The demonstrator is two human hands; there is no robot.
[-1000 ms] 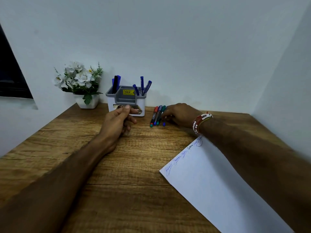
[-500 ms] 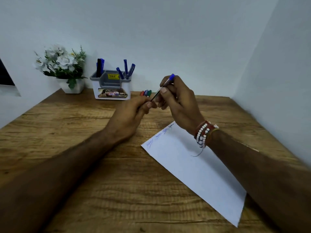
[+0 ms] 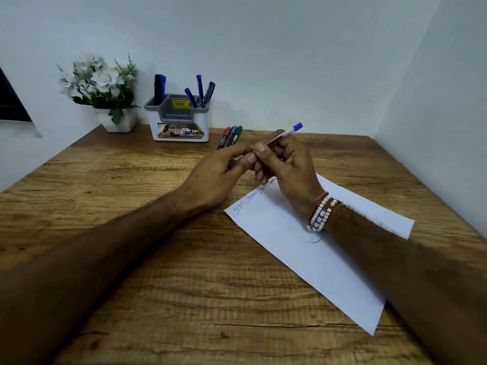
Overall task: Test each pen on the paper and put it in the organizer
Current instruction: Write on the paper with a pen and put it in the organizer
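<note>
My right hand (image 3: 286, 164) grips a clear ballpoint pen (image 3: 284, 134) whose blue end points up and to the right. My left hand (image 3: 220, 172) pinches the pen's lower end, where a bit of blue cap shows between its fingers. Both hands hover above the far corner of the white paper (image 3: 316, 248), which carries several blue scribbles along its far edge. The grey-and-white organizer (image 3: 181, 119) stands at the back by the wall with several blue pens in it. Three markers (image 3: 230, 135), red, purple and green, lie on the desk just right of the organizer.
A white pot of white flowers (image 3: 105, 88) stands at the back left, beside the organizer. The wooden desk (image 3: 131, 233) is closed in by walls at the back and the right. A dark window edge shows at the far left.
A second ago my left hand rested at the organizer and my right hand reached among the markers. Now my right hand has lifted a blue pen over the paper, and my left hand has joined it.
</note>
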